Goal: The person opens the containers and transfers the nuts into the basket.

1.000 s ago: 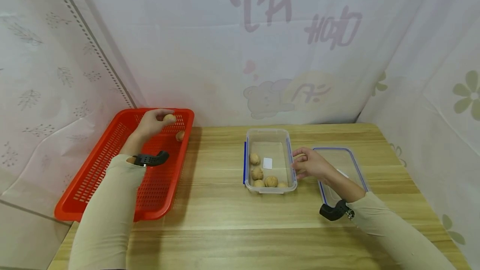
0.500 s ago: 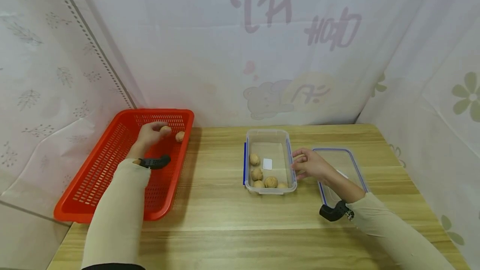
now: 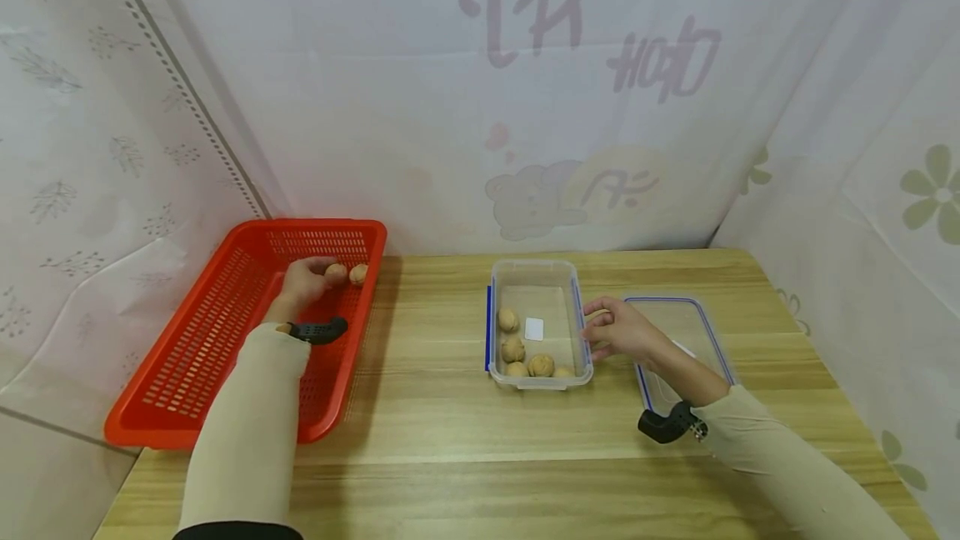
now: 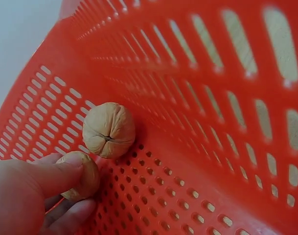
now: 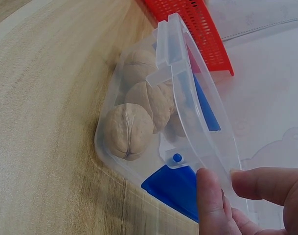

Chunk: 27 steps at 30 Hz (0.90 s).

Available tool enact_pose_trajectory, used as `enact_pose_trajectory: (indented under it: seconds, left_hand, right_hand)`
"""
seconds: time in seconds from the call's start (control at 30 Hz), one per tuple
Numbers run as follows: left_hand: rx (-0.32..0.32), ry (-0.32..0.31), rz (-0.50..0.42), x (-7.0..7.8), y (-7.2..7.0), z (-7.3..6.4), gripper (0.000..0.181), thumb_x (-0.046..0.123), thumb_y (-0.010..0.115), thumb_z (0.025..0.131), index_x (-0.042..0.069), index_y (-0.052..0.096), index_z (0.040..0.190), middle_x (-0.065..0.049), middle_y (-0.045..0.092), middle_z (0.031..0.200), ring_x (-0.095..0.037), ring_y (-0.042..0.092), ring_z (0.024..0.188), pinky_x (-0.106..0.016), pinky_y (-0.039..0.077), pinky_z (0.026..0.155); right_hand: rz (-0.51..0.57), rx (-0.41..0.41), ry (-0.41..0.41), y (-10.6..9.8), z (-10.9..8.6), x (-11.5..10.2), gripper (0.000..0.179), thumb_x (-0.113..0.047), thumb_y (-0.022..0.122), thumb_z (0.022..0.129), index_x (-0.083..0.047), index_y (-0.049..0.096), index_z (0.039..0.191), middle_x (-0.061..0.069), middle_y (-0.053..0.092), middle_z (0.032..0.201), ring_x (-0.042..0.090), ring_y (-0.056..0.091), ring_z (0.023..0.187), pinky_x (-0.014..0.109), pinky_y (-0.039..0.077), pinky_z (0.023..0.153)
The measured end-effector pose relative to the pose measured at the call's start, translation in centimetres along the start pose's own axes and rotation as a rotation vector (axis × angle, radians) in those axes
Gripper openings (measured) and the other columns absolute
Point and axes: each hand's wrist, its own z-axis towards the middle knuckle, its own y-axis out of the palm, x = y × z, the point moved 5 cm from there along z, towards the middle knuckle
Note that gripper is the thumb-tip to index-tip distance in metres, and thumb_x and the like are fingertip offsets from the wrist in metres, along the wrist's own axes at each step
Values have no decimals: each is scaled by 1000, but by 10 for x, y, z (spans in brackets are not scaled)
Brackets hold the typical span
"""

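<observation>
In the head view my left hand (image 3: 303, 282) is down inside the red slotted plastic basket (image 3: 225, 332), near its far right corner. Its thumb and fingers pinch a walnut (image 4: 86, 178), seen close up in the left wrist view. Beside that one, against the basket's corner, sits a second walnut (image 4: 108, 129). My right hand (image 3: 624, 330) holds the right side of a clear plastic container (image 3: 553, 300), its thumb and fingers on either side of the rim. Several walnuts (image 3: 541, 365) lie in the container, along its near end and left side.
A clear lid with a blue seal (image 3: 675, 319) lies on the wooden table (image 3: 435, 440) to the right of the container, partly under my right forearm. The container's blue side latch (image 5: 175, 188) hangs open. A printed white curtain (image 3: 420, 107) stands behind the table.
With the walnut in its fingers, my left hand has come down into the basket, close to the other walnut. My right hand has stayed at the container.
</observation>
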Motion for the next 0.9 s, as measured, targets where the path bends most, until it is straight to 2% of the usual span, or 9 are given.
enact_pose_trajectory:
  seconds: [0.57, 0.9]
  left_hand:
    - [22, -15, 1, 5, 4, -2, 53, 15, 59, 104, -11, 42, 147, -32, 46, 145, -42, 47, 123, -51, 43, 107]
    - [-4, -6, -16, 8, -3, -7, 58, 19, 58, 105, -9, 38, 151, -32, 39, 152, -46, 39, 137, -56, 33, 115]
  right_hand:
    - [-3, -6, -7, 0, -1, 0, 48, 1, 60, 99, 12, 37, 140, 21, 62, 109, 21, 65, 87, 36, 62, 73]
    - [2, -2, -2, -1, 0, 0, 47, 2, 59, 99, 12, 37, 139, 24, 61, 111, 21, 65, 85, 36, 62, 73]
